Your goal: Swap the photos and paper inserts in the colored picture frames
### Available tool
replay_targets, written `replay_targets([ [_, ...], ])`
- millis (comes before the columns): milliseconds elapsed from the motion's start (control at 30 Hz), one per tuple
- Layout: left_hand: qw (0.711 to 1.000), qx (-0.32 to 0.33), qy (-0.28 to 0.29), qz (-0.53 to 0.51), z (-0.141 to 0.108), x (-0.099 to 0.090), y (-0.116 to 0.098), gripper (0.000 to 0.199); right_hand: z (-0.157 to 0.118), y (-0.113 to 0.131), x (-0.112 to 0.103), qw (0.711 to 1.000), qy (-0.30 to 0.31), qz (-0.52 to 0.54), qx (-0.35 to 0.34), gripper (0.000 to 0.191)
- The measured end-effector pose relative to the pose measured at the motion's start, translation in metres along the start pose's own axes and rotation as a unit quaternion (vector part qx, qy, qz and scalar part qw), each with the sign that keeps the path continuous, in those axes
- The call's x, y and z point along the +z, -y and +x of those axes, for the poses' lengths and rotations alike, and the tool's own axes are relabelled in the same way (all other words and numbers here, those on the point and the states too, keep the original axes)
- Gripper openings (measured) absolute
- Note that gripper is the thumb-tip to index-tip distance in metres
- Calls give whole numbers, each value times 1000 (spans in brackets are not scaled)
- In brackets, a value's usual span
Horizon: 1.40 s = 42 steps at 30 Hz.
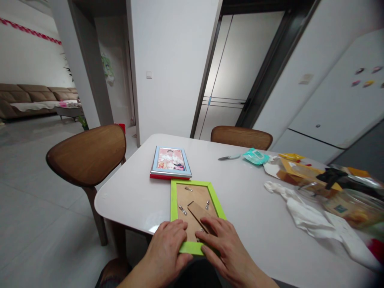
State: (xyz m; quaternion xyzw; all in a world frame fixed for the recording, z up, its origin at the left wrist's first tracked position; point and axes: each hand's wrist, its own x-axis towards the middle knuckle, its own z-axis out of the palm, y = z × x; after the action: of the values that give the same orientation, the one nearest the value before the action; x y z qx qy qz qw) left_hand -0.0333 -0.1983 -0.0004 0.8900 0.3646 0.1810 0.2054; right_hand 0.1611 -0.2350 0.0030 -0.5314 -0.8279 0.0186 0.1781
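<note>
White glossy table [129,200], lime-green picture frame [173,200] lying back-up.
Left hand [166,248], half-open, is bracing the edge; right hand [226,244], fingers loosely spread, is resting by a silver metal clip [202,231], best worked gently.

Hands [169,250] on green frame [175,200], wooden chairs [90,154] around
</note>
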Motion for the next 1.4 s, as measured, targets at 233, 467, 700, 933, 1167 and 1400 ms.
replay_targets([
  [233,1000,-10,9,-3,0,-3,-2,28,-3,-5,-1,999,23,6,-30,28],
  [467,1000,-15,12,-2,1,-1,0,28,-1,-11,-6,1000,-3,27,-15,31],
  [700,1000,-15,2,-3,3,-3,0,28,31,-41,1,989,-60,-50,127,29],
  [933,999,-29,1,-23,0,0,-2,29,35,-41,3,990,-40,-28,136,29],
  [1167,999,-31,7,-21,-1,1,-2,30,32,-46,8,987,-70,6,145,27],
  [1400,999,-28,2,-20,-1,5,-1,34,32,-55,14,981,-96,-6,168,28],
])
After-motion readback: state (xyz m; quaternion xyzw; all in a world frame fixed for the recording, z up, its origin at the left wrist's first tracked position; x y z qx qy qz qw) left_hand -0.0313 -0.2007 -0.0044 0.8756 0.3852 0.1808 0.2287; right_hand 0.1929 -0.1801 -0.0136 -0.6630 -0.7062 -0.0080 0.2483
